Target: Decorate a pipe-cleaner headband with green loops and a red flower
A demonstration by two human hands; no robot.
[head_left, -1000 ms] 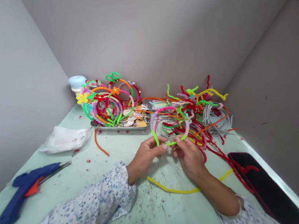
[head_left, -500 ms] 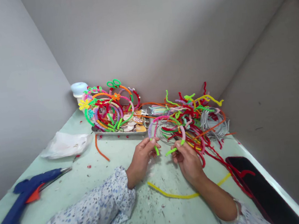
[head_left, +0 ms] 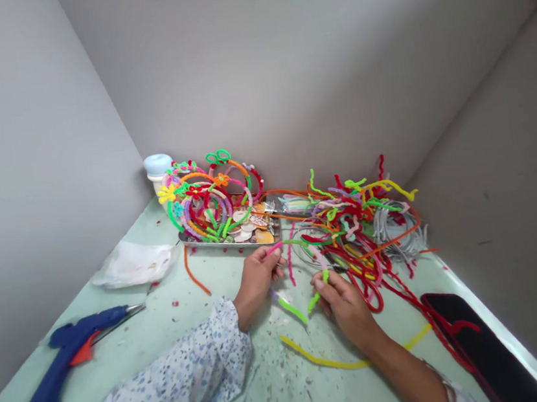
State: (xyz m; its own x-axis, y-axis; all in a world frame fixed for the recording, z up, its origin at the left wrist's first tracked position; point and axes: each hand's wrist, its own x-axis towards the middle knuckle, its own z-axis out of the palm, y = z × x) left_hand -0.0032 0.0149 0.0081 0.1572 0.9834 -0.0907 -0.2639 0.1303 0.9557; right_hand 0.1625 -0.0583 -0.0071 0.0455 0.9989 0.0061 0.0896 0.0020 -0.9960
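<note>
Nearest me, a yellow strip (head_left: 328,364) lies in front and right of the metal tray (head_left: 229,244). Beyond it, I see the open multicoloured hoop (head_left: 318,256), also front-right of the tray: the left hand (head_left: 255,284) pinches its pink stretch, thumb closed on fingers; the right hand (head_left: 343,301) pinches a green section near one end. Tangled strips (head_left: 355,207) lie right of the tray; decorated hoops (head_left: 193,192) crowd its left part.
</note>
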